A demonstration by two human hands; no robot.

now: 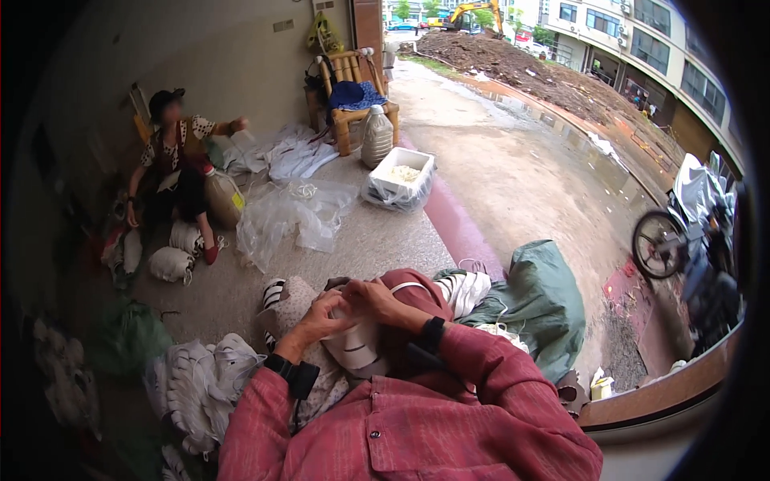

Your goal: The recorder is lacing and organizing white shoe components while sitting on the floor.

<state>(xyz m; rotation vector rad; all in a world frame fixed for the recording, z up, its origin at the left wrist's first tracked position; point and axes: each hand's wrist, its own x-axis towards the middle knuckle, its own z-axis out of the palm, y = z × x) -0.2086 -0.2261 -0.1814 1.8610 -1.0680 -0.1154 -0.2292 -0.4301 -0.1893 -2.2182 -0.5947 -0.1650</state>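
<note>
My left hand (325, 315) and my right hand (377, 302) meet over my lap, fingers bent and close together. Between them is a white piece of shoe-like material (353, 346) with a band across it; its exact kind is hard to make out. The left fingers press its side, while the right fingers pinch near its upper edge, partly blurred. Dark bands circle both wrists. Beside my right knee, a bundle of white strips (465, 290) lies against a green sack (545, 301). To my left is a clear bag of white shoe-like pieces (204, 385).
Another person (172, 152) sits at the far left beside white bundles (171, 264) and a large jug (223, 196). Clear plastic sheeting (297, 216) lies ahead. A white foam box (401, 176), a bottle (377, 136) and a bamboo chair (353, 88) stand near the doorway; a motorbike (682, 240) is outside.
</note>
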